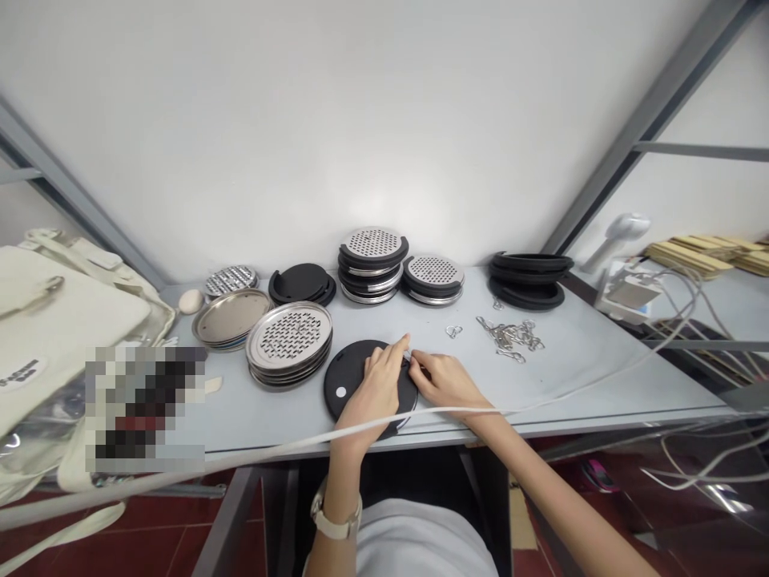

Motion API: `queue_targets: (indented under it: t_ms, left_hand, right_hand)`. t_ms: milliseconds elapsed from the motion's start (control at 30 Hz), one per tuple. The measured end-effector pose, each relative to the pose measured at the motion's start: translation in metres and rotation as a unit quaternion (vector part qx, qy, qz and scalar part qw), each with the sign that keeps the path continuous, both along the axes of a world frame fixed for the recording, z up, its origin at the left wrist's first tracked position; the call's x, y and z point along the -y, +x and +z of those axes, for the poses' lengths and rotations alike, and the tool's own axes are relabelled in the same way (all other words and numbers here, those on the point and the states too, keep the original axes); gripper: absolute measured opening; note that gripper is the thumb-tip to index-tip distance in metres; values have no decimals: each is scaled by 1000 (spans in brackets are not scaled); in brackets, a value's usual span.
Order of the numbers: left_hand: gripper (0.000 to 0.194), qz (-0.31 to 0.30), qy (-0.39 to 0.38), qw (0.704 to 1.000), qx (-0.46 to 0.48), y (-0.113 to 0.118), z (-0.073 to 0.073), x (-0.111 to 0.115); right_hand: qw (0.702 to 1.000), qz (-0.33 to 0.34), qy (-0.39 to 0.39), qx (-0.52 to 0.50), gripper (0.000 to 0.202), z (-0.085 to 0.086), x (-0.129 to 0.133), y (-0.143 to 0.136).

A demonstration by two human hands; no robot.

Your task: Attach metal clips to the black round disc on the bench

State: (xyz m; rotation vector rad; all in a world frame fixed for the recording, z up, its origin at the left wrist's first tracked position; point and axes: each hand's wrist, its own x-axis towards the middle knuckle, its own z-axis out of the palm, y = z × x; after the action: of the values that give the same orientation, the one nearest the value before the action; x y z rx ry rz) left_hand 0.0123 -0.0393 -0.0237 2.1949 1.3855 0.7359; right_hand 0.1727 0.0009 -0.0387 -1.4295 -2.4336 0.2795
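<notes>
A round black disc with a white dot lies flat near the table's front edge. My left hand rests on top of it, fingers extended and lying close together. At the disc's upper right rim is my right hand, its fingers closed in a pinch around a small metal piece, mostly hidden by the fingertips. To the right lie a pile of metal clips and a single clip. A stack of perforated metal discs stands left of the black disc.
Behind are stacked graters with black rims, another such stack and black rings. Plain metal discs and a white bag are at left. A white cable crosses in front, over my right forearm.
</notes>
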Motion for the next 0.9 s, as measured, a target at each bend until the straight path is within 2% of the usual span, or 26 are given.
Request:
queue_targets:
  t_ms: [433, 900]
  left_hand:
    - [54, -9, 5, 1000, 12, -3, 0, -6]
    - [50, -44, 30, 998, 35, -6, 2, -9]
  right_hand:
    - [1000, -14, -2, -8, 22, 2, 0, -1]
    - [999, -34, -13, -23, 29, 4, 3, -3]
